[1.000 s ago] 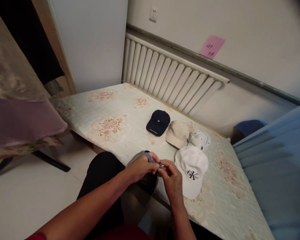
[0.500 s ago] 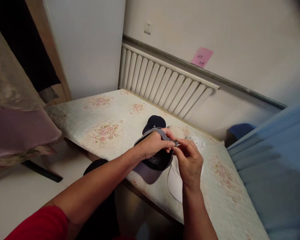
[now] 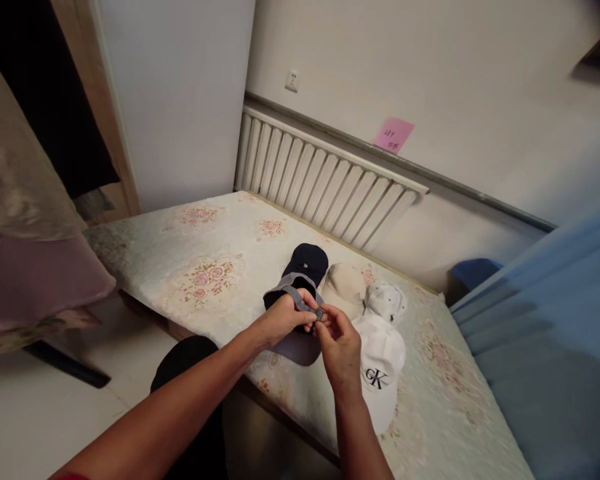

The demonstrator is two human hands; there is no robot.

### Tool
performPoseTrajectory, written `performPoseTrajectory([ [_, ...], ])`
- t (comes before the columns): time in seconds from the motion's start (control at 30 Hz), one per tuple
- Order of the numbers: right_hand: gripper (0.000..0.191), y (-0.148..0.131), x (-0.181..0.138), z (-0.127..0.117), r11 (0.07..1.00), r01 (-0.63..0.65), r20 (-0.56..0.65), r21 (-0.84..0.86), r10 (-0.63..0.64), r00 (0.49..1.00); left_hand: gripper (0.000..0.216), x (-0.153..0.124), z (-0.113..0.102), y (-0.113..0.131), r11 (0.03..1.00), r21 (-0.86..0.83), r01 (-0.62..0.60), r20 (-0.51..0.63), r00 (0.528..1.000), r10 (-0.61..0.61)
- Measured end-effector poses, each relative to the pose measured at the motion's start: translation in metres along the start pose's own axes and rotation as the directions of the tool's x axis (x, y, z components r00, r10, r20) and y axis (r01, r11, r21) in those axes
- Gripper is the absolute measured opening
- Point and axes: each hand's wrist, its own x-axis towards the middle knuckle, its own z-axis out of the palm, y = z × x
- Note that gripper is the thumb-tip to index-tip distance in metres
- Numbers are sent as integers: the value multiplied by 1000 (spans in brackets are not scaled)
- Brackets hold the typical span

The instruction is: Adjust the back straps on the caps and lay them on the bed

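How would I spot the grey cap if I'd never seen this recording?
Find the white radiator, then the flower-patterned cover in front of it. Over that cover's near edge, the left hand and right hand hold the grey cap by its strap. Only it is held, with its dark inside showing, unlike the navy cap, beige cap and white caps.

Dim, diffuse light is spread over the wall [image 3: 350, 73] above the radiator [image 3: 325, 190]. Left of the radiator, hanging fabrics [image 3: 55, 113] are softened and stretched by lens distortion; right of it, the curtain [image 3: 545, 333] is blurred and shadowed. High to its right, the view's corner is blackened.
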Motion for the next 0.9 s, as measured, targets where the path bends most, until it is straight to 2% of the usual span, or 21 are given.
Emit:
performPoseTrajectory([
  [0.13,21,0,-5,1,980,-100,-35,173,108,994,18,-2,3,5,999,53,5,-6,1000,-4],
  [0.43,16,-1,-15,0,922,-301,-37,243,319,947,17,-10,7,2,965,260,-45,34,999,37],
  [0.63,16,5,-18,-3,919,-317,-40,233,335,942,22,-20,10,9,892,442,-89,95,994,52],
  [0.9,13,-1,-22,-9,952,-264,-47,153,274,961,15,-22,14,10,762,586,-278,158,961,229],
])
